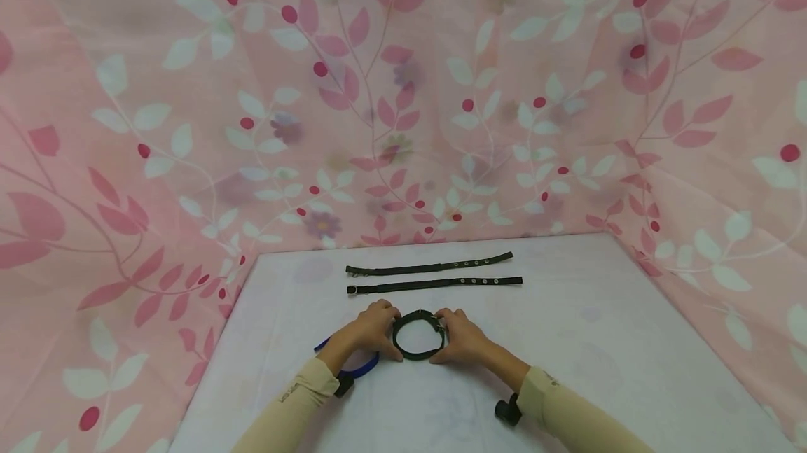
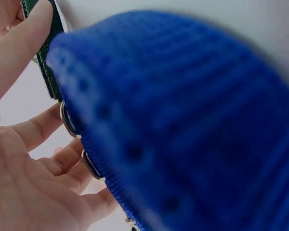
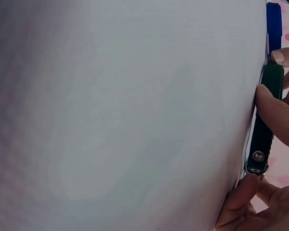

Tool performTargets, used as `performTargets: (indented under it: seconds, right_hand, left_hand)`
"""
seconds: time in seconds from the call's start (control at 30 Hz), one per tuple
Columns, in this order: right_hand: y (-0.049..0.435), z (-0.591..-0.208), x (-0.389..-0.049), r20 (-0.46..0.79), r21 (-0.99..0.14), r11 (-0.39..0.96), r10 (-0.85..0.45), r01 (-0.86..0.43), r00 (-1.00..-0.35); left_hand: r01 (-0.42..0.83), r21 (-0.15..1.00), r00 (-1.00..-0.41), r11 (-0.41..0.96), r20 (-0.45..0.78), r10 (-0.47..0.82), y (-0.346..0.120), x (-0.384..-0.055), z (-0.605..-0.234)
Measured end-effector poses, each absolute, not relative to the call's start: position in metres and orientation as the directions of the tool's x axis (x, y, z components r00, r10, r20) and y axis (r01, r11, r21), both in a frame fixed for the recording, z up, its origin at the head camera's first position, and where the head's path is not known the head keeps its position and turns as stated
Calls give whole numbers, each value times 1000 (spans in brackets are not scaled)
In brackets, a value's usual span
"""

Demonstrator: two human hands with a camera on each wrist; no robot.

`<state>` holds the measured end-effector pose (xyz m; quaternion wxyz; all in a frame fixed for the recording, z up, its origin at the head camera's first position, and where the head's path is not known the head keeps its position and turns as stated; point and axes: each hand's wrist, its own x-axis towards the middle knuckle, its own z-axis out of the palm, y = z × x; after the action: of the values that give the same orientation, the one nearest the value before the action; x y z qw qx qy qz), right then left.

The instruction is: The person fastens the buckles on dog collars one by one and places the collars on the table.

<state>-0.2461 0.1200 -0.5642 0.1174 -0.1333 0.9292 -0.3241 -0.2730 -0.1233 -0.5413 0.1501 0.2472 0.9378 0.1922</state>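
Grip: left hand [image 1: 372, 330] and right hand [image 1: 465, 339], each with thumb and fingers set apart and curved round one side of a looped green collar [image 1: 419, 356]; how firmly they press cannot be told. Head view: collar on the white surface [image 1: 586, 369], about midway between its left and right edges; buckle [image 1: 439, 322] at the right hand's fingers. Toward the far edge, a farther dark strap [image 1: 410, 270] and a nearer dark strap [image 1: 422, 286]; toward the left edge, a blue collar [image 1: 361, 371], partly covered by the left wrist. Near edge cut off. Judged light, flexible, slightly springy, hardly fragile; best held by the flat band, clear of the metal. Left wrist view: blue collar large and blurred, masking most of the green band; left fingertips partly hidden. Right wrist view: green band edge-on at the right margin, rivet [image 3: 258, 156] showing; buckle end partly behind fingers, fastening unclear.
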Motion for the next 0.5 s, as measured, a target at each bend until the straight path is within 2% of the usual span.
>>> performTargets:
  seconds: [0.5]
  right_hand:
    - [122,-560,-242,-208,-661,740,-337,-122,-918]
  left_hand:
    - [420,489,-806,765,-187,562,-130,-272,-540]
